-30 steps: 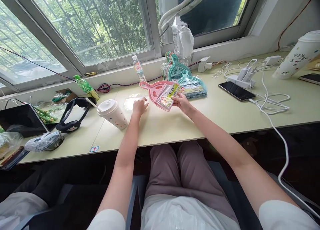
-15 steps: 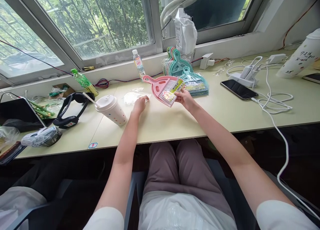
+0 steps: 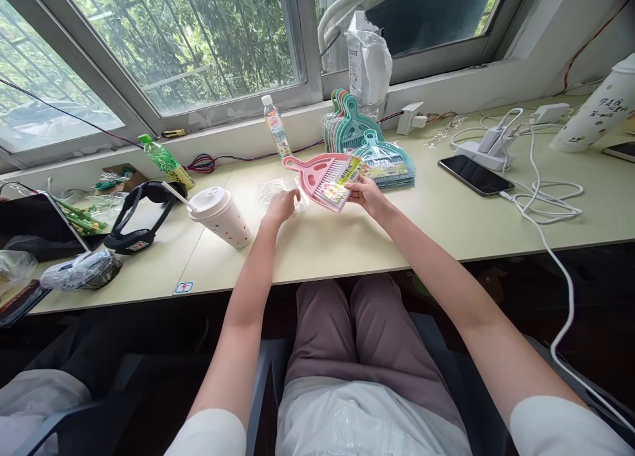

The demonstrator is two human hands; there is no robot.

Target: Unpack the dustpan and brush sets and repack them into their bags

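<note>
My right hand (image 3: 366,192) is closed on the right end of a pink dustpan and brush set (image 3: 322,177) with a yellow-green printed label. The set's handle points left, above the desk. My left hand (image 3: 282,206) is closed, its fingers curled at a clear plastic bag (image 3: 270,190) that lies crumpled on the desk; the fingertips are partly hidden. Behind the pink set stand several packaged dustpan sets (image 3: 352,128), mostly green, against the window ledge. In front of them lies a wrapped teal dustpan set (image 3: 389,165).
A white lidded cup (image 3: 221,214) with a straw stands left of my left hand. Headphones (image 3: 141,218) and bottles (image 3: 276,126) are farther left and back. On the right are a phone (image 3: 473,175), a charging block (image 3: 483,153) and looped white cables (image 3: 546,198).
The clear plastic bag has shifted right along the desk, and my left hand has moved slightly right with it. My right hand keeps the pink set in almost the same place.
</note>
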